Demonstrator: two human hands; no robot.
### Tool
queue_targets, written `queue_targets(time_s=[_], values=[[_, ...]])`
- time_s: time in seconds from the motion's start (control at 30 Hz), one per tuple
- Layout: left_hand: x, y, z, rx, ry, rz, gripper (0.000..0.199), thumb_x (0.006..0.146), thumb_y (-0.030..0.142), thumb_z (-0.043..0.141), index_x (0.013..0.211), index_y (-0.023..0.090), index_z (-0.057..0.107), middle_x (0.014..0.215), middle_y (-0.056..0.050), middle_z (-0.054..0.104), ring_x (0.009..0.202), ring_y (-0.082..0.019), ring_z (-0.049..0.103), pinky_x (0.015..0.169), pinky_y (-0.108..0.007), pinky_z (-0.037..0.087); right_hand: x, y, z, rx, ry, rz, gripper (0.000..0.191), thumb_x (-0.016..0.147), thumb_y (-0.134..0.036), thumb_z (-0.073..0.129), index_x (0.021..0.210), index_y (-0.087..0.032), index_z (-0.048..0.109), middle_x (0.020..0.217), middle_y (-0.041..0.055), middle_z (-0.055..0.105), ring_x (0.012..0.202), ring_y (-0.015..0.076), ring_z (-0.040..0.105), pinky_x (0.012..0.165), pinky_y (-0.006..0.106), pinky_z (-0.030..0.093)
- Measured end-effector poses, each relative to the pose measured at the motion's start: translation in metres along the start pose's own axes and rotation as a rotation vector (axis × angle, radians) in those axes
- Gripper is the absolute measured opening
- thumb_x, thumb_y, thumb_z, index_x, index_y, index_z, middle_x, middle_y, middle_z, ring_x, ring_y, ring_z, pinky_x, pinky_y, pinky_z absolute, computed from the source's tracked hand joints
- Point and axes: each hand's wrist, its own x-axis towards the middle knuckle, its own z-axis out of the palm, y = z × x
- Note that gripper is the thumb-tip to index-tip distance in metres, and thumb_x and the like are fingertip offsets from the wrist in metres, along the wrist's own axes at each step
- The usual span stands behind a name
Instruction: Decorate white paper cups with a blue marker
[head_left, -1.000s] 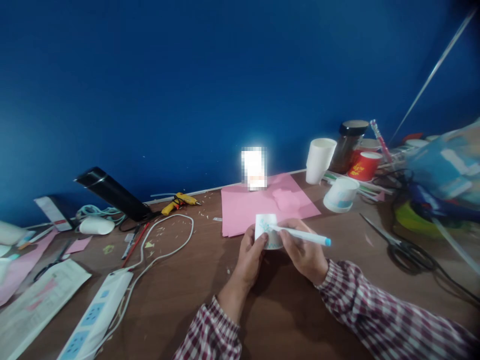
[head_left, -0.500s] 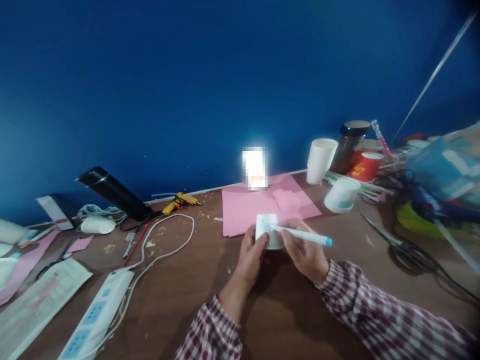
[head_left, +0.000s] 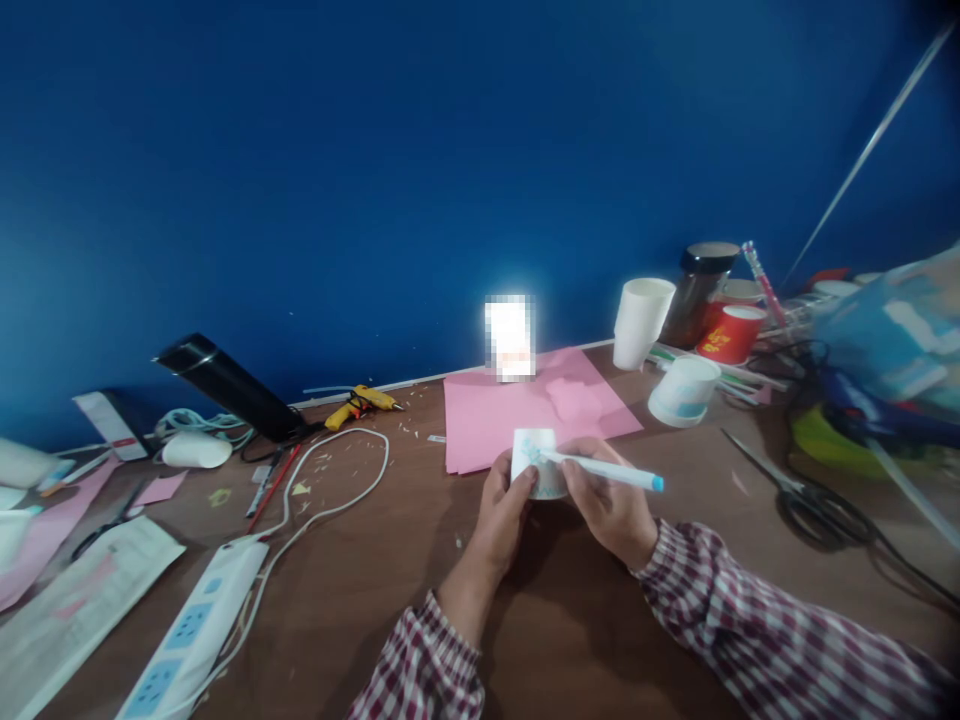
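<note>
My left hand (head_left: 504, 508) grips a small white paper cup (head_left: 546, 484) with light blue marks on its side, the thumb lying against it. A white marker with a light blue end (head_left: 619, 472) is pinched in my right hand (head_left: 609, 508), and its tip is at the cup's marked side. Both hands are close together in front of pink sheets (head_left: 487, 425) on the brown table.
At the right lie black scissors (head_left: 799, 495), with white cups (head_left: 641, 322), a red cup (head_left: 731, 335) and a dark jar (head_left: 697, 295) behind. On the left are a power strip (head_left: 191, 635), a white cable, a yellow glue gun (head_left: 360, 405) and a black cylinder (head_left: 232, 388).
</note>
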Motion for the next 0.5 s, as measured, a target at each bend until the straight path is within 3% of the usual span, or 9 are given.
queue_targets(time_s=[0.5], values=[[-0.0017, 0.0001, -0.0006, 0.030, 0.007, 0.003, 0.041, 0.078, 0.035, 0.075, 0.112, 0.016, 0.062, 0.097, -0.006, 0.069, 0.088, -0.018, 0.062, 0.084, -0.031, 0.047, -0.0007, 0.0002, -0.0004, 0.004, -0.002, 0.005, 0.011, 0.094, -0.027, 0.053, 0.094, -0.019, 0.061, 0.086, 0.0072, 0.069, 0.077, 0.0198, 0.067, 0.069, 0.031, 0.055]])
